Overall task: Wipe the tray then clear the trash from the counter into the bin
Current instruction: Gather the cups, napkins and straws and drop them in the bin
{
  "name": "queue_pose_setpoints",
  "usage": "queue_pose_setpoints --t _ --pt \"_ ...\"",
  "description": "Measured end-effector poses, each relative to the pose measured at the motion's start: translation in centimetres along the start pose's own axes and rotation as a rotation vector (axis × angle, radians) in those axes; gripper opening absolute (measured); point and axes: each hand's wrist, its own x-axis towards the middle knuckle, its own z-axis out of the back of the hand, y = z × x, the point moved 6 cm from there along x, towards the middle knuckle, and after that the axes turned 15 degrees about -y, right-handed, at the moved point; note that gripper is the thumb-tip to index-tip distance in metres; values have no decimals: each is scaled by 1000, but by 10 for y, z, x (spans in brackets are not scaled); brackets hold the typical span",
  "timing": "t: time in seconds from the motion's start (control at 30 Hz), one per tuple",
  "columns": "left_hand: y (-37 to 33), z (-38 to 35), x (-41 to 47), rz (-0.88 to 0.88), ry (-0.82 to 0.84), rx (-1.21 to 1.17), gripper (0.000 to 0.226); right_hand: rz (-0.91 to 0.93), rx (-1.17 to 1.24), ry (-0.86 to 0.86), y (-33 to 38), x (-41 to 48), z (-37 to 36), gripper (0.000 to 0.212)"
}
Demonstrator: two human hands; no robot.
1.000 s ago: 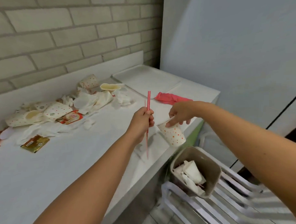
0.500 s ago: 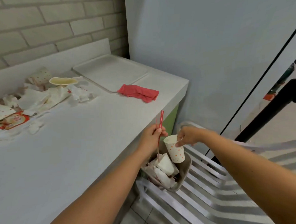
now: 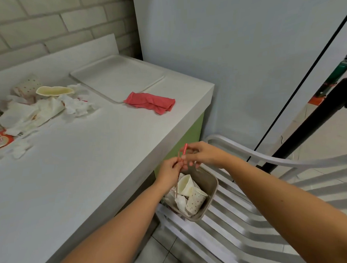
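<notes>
Both hands are over the small beige bin (image 3: 211, 186), which stands on a slatted chair beside the counter. My left hand (image 3: 170, 170) grips a red straw (image 3: 184, 148) whose lower end reaches into the bin. My right hand (image 3: 204, 154) pinches the straw's upper end. A dotted paper cup (image 3: 195, 201) lies in the bin with other cups and napkins. The white tray (image 3: 117, 78) sits at the counter's far corner, a pink cloth (image 3: 151, 102) by its near edge. Crumpled napkins, cups and wrappers (image 3: 36, 108) are piled at the left on the white counter (image 3: 87, 165).
A white slatted chair (image 3: 270, 216) carries the bin. A black tripod leg (image 3: 310, 126) slants behind the chair at the right. A pale wall runs along the counter's right end, a brick wall behind it.
The dotted cup has left my right hand and now lies in the bin. My right hand has moved onto the straw's top end. The view has swung toward the bin.
</notes>
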Motion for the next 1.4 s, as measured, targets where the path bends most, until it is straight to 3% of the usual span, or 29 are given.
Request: queue_pose_setpoints --t 0.1,0.17,0.27,0.4,0.53,0.67,0.9,1.07,1.4 --pt "-3 -7 0 -13 31 20 24 91 -119 -40 5 4 -6 14" --pt "-2 -8 0 -4 24 41 23 137 -176 -158 4 5 -3 8" --pt "-3 -9 1 -12 11 39 22 153 -143 -253 4 3 1 10" --pt "-9 -16 -4 -29 31 28 31 142 -110 -244 -3 1 10 11" --pt "-7 -18 -2 32 49 73 58 153 -285 -301 -9 6 20 3" --pt "-8 -13 3 21 40 109 56 106 -443 -340 -37 14 25 12" --pt "-6 1 9 -1 -19 121 50 3 -553 -324 -81 18 10 20" --pt "-7 11 12 -34 -54 132 48 -68 -699 -148 -95 21 -4 28" --pt "-29 31 11 -139 -128 114 30 -7 -787 44 -37 38 -12 24"
